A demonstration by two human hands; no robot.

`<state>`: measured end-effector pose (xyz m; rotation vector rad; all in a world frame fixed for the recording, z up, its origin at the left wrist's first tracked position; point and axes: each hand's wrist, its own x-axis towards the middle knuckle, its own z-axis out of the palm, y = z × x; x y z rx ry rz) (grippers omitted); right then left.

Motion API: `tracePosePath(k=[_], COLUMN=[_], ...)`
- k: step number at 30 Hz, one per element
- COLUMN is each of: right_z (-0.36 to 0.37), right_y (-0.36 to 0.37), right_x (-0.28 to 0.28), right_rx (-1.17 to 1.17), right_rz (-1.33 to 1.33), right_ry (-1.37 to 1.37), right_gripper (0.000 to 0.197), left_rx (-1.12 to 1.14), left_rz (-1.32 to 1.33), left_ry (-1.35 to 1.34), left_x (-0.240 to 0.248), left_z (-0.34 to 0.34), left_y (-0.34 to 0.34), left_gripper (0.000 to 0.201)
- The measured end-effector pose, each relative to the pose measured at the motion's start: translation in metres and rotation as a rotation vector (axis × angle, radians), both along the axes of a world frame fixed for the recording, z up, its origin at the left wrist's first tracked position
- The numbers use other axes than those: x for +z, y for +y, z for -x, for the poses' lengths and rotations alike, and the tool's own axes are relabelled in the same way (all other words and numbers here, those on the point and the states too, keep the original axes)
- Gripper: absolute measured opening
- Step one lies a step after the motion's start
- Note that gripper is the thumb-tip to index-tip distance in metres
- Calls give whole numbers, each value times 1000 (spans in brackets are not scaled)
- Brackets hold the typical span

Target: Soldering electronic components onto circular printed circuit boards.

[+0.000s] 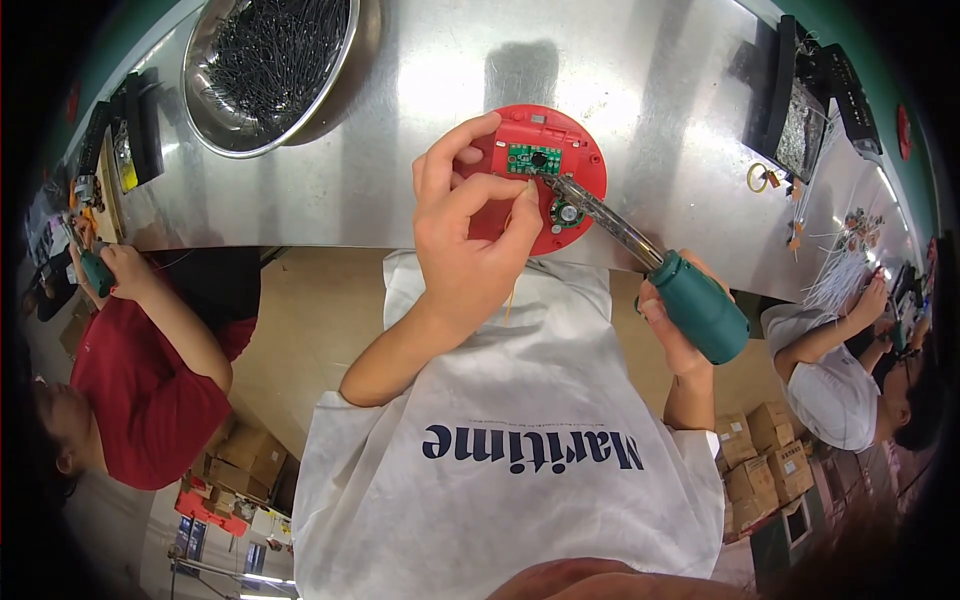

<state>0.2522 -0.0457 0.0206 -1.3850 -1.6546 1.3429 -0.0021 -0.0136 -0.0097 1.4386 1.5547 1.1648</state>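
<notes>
A round red plastic housing (590, 165) lies near the table's front edge, with a green circuit board (516, 164) set in it. A small round part (567, 213) sits below the board. My left hand (465, 225) rests over the housing's left side, thumb and forefinger pinched at the board's lower edge. They hold a thin wire (511, 303), whose orange-yellow length hangs below the hand. My right hand (672, 330) is wrapped around the green handle of a soldering iron (705, 305). Its tip meets the board's lower edge, close to my left fingertips.
A metal bowl (345, 60) full of black wires stands at the far left of the metal table (430, 80). Trays (800, 130), a tape roll (762, 178) and white wires (840, 270) lie at the right. Co-workers sit on both sides; cardboard boxes (765, 460) are stacked behind.
</notes>
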Motion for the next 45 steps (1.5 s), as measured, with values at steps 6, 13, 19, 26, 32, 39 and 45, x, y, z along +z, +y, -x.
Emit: tracePosePath(k=[6, 13, 19, 26, 32, 39, 45], right_z=[2, 1, 2, -4, -8, -10, -19], right_y=[2, 1, 4, -17, -27, -26, -25], right_x=[2, 5, 4, -2, -8, -11, -14], right_rx=[-27, 12, 26, -166, -282, -443, -487], right_rz=[29, -59, -78, 145, 306, 255, 236], right_ry=[-21, -119, -121, 140, 356, 460, 501], right_gripper=[19, 15, 15, 27, 34, 29, 34], left_rx=[5, 49, 50, 64, 15, 20, 15], left_rz=[5, -20, -15, -7, 21, 50, 73], left_ry=[-30, -19, -32, -35, -10, 2, 14], left_x=[-2, -5, -6, -3, 1, 4, 8], left_z=[-1, -3, -4, -4, -2, -3, -1], left_y=[1, 1, 2, 3, 2, 2, 7], left_gripper=[8, 10, 10, 9, 7, 8, 9])
